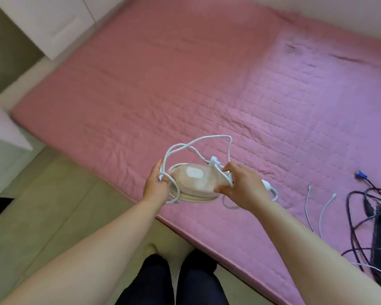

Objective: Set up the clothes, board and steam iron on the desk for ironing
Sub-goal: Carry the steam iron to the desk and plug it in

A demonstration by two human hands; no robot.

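Both hands grip the iron (194,183) above the bed's (185,84) near edge. Left hand (155,186) seems hooked through the cord (198,143); right hand (242,186) clamps the handle end.

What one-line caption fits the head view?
Both hands, left and right, hold a pink steam iron and white cord above a pink bed.

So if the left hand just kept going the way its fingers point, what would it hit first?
Probably the loose white cord looped above the steam iron that the left hand already holds, then the pink mattress; depth is unclear.
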